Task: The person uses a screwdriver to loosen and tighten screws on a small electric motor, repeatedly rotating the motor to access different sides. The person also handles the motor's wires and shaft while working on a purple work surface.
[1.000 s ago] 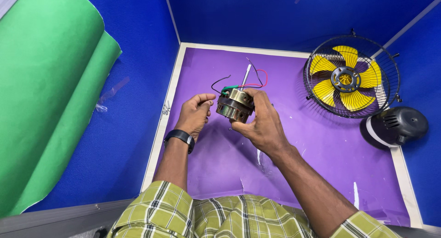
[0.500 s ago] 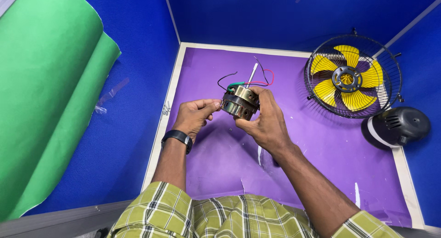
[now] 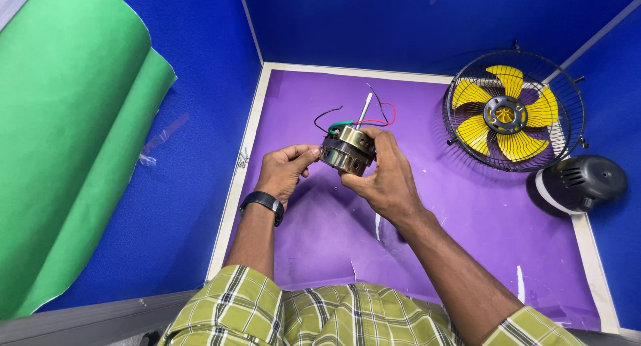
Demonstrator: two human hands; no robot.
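Right now both my hands hold a small metal fan motor above the purple bench. My right hand wraps its right side, thumb under the casing; my left hand pinches the left edge with its fingertips. Its shaft points away from me, with red, black and green wires trailing. Well apart, on the right, lie a caged yellow fan blade and a black housing.

one metal fan motor, with one shaft and four coloured wires showing. two hands: one left hand, one right hand. one wristband. one caged yellow fan. one dark motor housing. one green sheet.
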